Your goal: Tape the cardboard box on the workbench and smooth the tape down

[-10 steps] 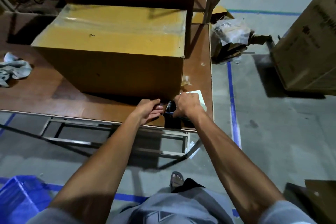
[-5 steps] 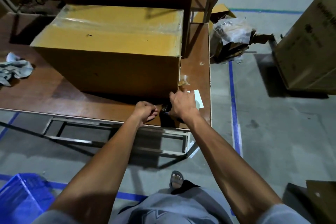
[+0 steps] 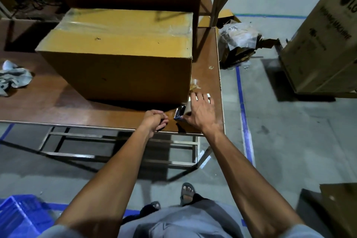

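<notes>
Since a moment ago the right hand (image 3: pixel 200 111) has spread its fingers over the tape dispenser (image 3: pixel 180 112), while the left hand (image 3: pixel 154 120) pinches shut, probably on the tape end, beside the cardboard box (image 3: pixel 119 54) on the workbench (image 3: pixel 58 106).

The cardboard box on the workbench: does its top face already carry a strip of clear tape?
Yes, a glossy band of clear tape runs across the top of the cardboard box, toward its far edge.
</notes>
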`<state>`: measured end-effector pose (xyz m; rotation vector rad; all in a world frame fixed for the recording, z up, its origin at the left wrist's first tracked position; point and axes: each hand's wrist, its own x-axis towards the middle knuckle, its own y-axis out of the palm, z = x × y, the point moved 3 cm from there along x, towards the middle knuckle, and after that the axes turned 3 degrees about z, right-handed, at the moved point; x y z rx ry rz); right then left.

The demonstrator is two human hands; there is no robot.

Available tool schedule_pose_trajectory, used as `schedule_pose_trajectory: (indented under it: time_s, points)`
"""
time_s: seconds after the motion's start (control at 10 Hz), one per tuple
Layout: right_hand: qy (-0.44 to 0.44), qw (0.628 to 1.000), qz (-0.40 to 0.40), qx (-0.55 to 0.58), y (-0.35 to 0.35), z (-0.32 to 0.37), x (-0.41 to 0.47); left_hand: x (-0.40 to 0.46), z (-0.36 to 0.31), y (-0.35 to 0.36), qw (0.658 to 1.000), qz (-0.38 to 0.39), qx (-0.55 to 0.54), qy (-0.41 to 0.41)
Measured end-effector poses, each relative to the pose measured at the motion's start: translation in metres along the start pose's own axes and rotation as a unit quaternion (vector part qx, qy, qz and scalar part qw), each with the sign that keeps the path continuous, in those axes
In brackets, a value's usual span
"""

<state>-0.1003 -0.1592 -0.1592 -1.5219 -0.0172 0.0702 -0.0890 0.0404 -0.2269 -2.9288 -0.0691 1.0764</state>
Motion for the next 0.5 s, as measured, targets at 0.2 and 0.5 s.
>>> schedule_pose_trajectory:
  time_s: [0.2, 0.5]
  points:
    - [0.11, 0.99, -0.04, 0.084, -0.001, 0.004, -0.037, -0.011, -0.01, -0.017, 0.999, 0.033, 0.023, 0.018]
    - [0.157, 0.973, -0.14, 0.09, 0.015, 0.053, -0.107, -0.043, 0.016, -0.03, 0.991, 0.101, 0.087, 0.034]
